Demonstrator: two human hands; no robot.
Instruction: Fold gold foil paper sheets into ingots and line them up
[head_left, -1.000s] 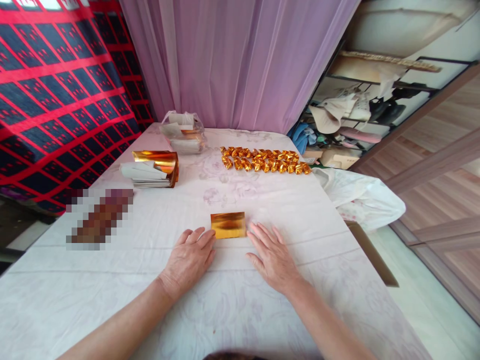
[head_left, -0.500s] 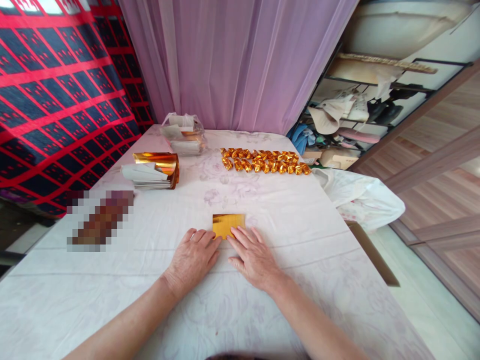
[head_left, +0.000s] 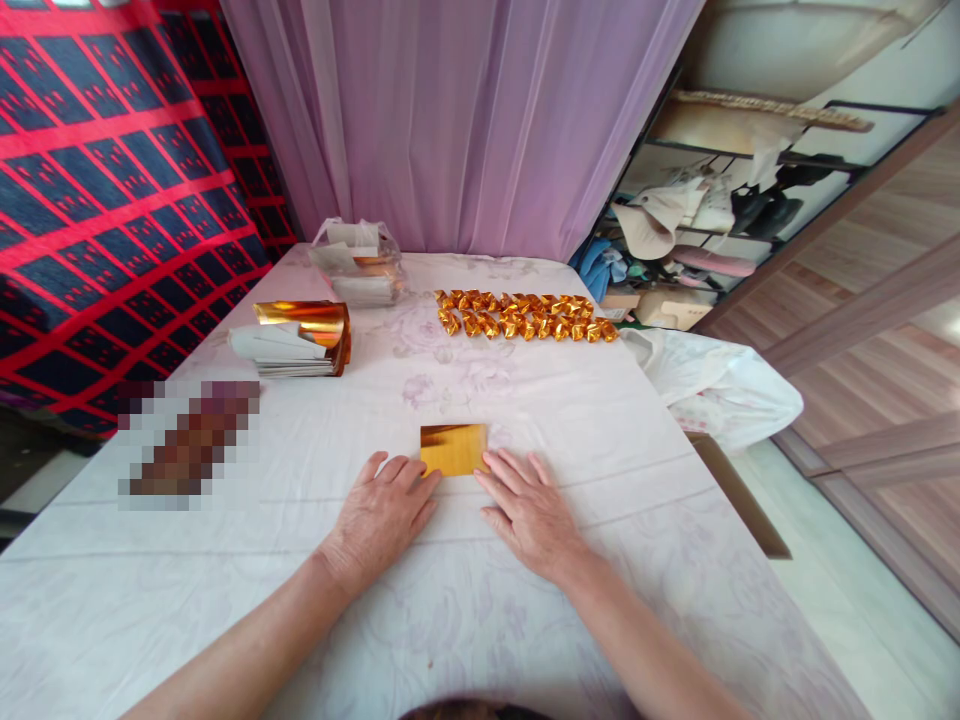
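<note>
A rectangle of shiny gold foil paper (head_left: 453,448) lies flat on the cloth-covered table (head_left: 315,630), in front of me. My left hand (head_left: 384,512) rests palm down with its fingers stretched out, the fingertips at the sheet's lower left corner. Opposite it, my right hand (head_left: 531,508) lies flat with spread fingers, and its fingertips touch the lower right corner. Farther back stand two rows of folded gold foil pieces (head_left: 525,316). A stack of gold and white paper sheets (head_left: 292,345), bent over at one end, is at the left.
A clear plastic bag (head_left: 358,262) with more paper sits at the table's far left. Some blurred-out object (head_left: 187,440) lies near the left edge. Beyond the right edge are a white plastic bag (head_left: 739,385) and a shelf rack with shoes (head_left: 765,210). A purple curtain (head_left: 465,120) hangs behind.
My right hand has slid right along the foil paper's lower edge to its corner, uncovering more of the sheet. The left hand stays at the lower left corner.
</note>
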